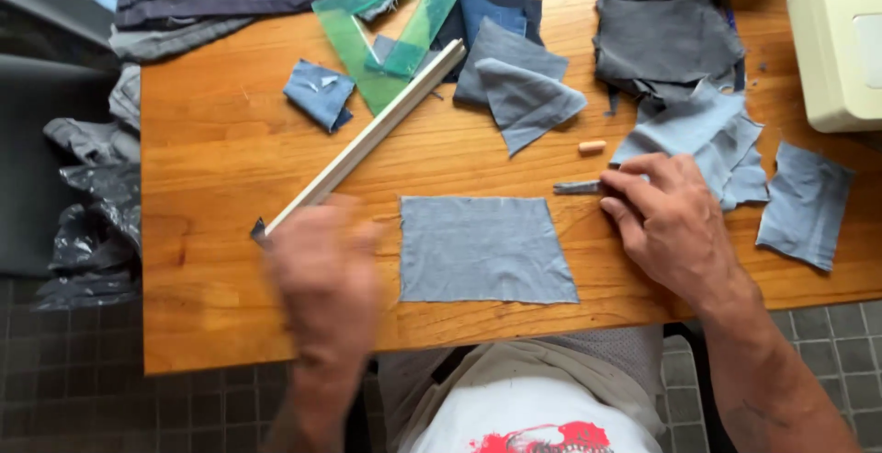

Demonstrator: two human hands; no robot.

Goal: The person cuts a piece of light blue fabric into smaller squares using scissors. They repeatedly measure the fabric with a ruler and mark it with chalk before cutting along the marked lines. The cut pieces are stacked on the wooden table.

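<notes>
At the middle of the wooden counter [220, 141] we have a rectangular piece of grey-blue denim cloth [485, 249] lying flat, its near edge close to the counter's front edge. Our right hand [666, 223] rests just to the right of the cloth's upper corner, its grip closed on a small dark marking tool [579, 187] whose tip points left toward that corner. Our left hand [322, 278] is blurred, just left of the cloth; we cannot tell whether its grip is open or closed. It lies over the near end of a long pale wooden straightedge [367, 136] that runs diagonally up to a green transparent plastic set square [395, 21].

We judge the step in hand to be laying out the cloth for marking. The next move seems to call for bringing the straightedge across the cloth, pressing it flat so the fabric does not creep, and only then putting the marking tool's tip against its edge.

Around this lie a small folded blue denim scrap [319, 93], a heap of grey cloth offcuts [680, 58], a light-blue cloth piece [804, 203] at the right, a short tan stub [593, 147], and a cream plastic box [836, 44] at the far right.
</notes>
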